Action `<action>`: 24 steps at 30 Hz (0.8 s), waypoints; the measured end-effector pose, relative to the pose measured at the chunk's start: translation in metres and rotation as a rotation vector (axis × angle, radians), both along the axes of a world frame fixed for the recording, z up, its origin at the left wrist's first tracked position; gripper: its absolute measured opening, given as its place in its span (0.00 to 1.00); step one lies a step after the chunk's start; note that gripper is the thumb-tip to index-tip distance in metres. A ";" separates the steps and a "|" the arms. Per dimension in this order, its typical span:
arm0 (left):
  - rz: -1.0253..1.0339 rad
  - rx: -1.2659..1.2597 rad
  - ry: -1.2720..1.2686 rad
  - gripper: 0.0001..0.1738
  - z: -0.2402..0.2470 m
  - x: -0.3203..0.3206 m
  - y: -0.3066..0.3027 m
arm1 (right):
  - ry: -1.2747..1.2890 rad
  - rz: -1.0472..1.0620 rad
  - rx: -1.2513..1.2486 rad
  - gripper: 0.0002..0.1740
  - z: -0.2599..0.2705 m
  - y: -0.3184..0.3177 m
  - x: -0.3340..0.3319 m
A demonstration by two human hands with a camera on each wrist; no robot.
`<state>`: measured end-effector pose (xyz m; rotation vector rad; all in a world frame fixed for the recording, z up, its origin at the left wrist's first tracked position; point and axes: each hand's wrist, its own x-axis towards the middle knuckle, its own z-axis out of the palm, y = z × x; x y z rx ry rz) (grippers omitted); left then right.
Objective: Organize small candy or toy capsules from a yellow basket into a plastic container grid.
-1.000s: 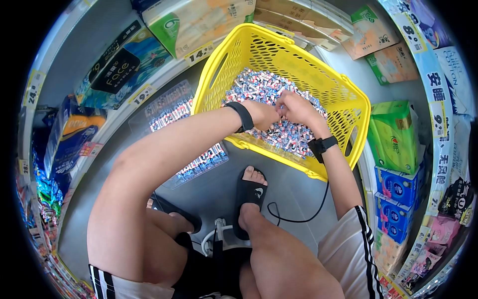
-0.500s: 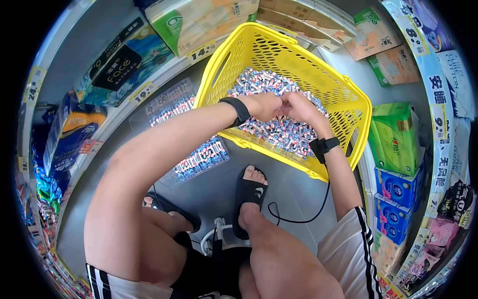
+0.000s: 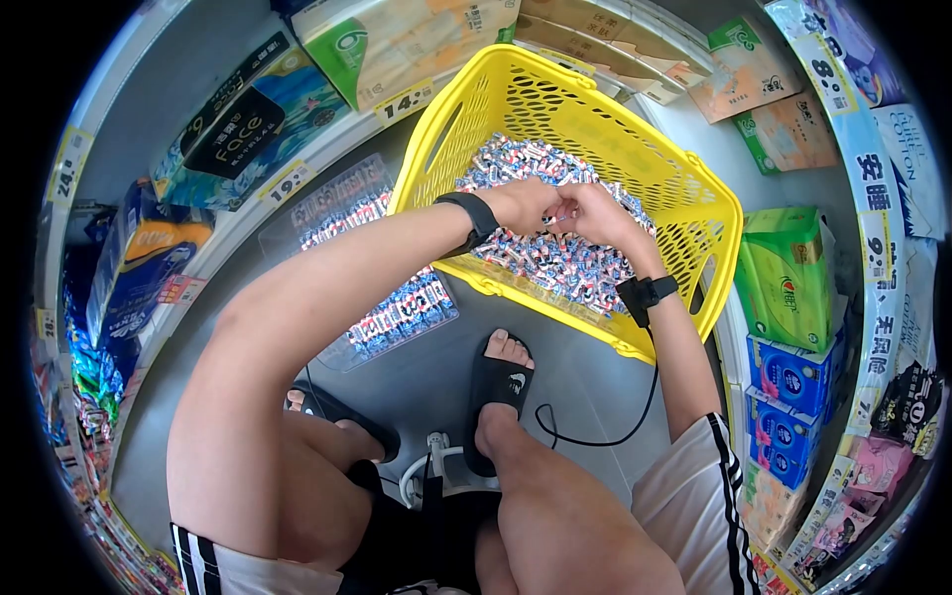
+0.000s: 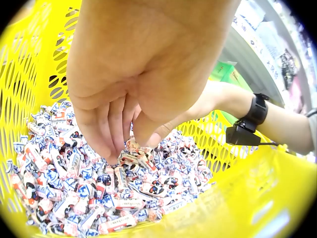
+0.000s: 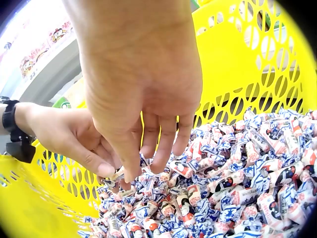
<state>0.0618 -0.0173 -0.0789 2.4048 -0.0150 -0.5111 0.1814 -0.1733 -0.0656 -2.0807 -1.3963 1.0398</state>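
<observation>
Both hands meet over the yellow basket (image 3: 694, 248), just above a thick heap of wrapped candies (image 3: 555, 263) printed white, blue and red. The left hand (image 3: 524, 206) pinches a wrapped candy (image 5: 118, 174) with its thumb against its fingers. From the other side, the right hand (image 3: 603, 218) bends in with its fingertips on that same candy. In the left wrist view, the back of the left hand's grip hides much of the right hand's fingers. Left of the basket lies a clear plastic tray (image 3: 451, 309) with candies in rows.
Shelves with tissue packs (image 3: 238, 129) and green packs (image 3: 783, 278) curve around both sides and the back. A black cable (image 3: 595, 439) loops over the grey floor. The person's sandalled feet (image 3: 501, 382) are in front of the basket.
Both hands have shifted slightly inside the basket and stay together. The right hand's fingers have changed their bend, and a candy now shows between the fingertips.
</observation>
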 end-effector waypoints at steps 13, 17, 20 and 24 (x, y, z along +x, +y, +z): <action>0.004 0.027 0.061 0.16 0.017 -0.002 0.003 | 0.180 -0.036 -0.028 0.17 -0.004 -0.006 0.002; -0.004 0.048 0.050 0.16 0.010 -0.001 0.004 | 0.155 -0.007 -0.008 0.16 -0.002 -0.006 0.001; -0.008 0.027 0.063 0.15 0.005 0.000 0.006 | 0.128 -0.004 0.016 0.14 -0.002 -0.005 0.000; -0.011 0.014 0.013 0.14 0.015 -0.004 0.009 | 0.094 -0.019 0.035 0.15 0.002 -0.002 -0.001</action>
